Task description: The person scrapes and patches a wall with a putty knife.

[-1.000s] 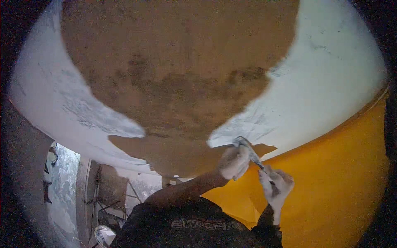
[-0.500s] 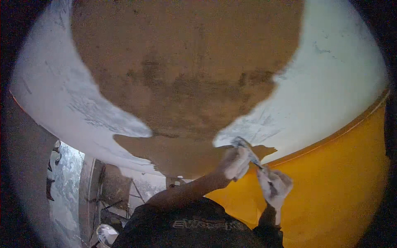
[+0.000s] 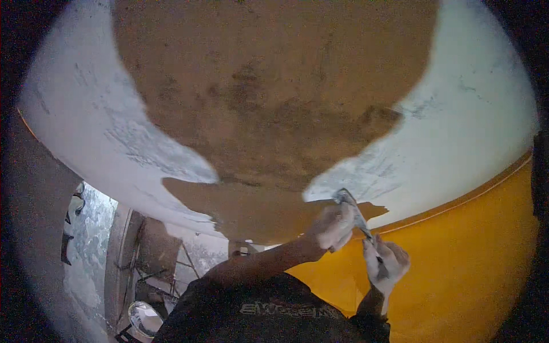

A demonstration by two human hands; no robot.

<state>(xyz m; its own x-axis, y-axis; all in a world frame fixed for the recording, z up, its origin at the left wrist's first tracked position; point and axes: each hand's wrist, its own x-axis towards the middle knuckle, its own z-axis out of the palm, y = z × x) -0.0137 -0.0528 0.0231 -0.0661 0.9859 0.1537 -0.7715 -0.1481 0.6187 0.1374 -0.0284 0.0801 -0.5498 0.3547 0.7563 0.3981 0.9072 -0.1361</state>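
Note:
Both my hands are raised close under the ceiling, right of centre. A narrow, flat tool smeared grey-white, which looks like a putty knife [image 3: 358, 217], slants between them. My left hand [image 3: 334, 230] is closed beside its upper part, fingers wrapped and blurred. At the tool's lower end, the whitened fingers of my right hand [image 3: 387, 263] are pinched on it. Whether a second tool sits in either hand I cannot make out. Behind the hands, white filler [image 3: 366, 171] with grey streaks borders a bare brown patch [image 3: 274, 114] on the ceiling.
An orange wall [image 3: 463, 257] rises at the right, meeting the ceiling along a curved edge. At lower left stands a round bucket [image 3: 144, 319] with whitish stuff inside. Near it are thin dark frame legs [image 3: 186, 260] and a doorway post [image 3: 116, 251].
The view has shifted a little, so the ceiling patch and my hands sit slightly further right. More of the bucket shows. My hands keep their hold on the tool.

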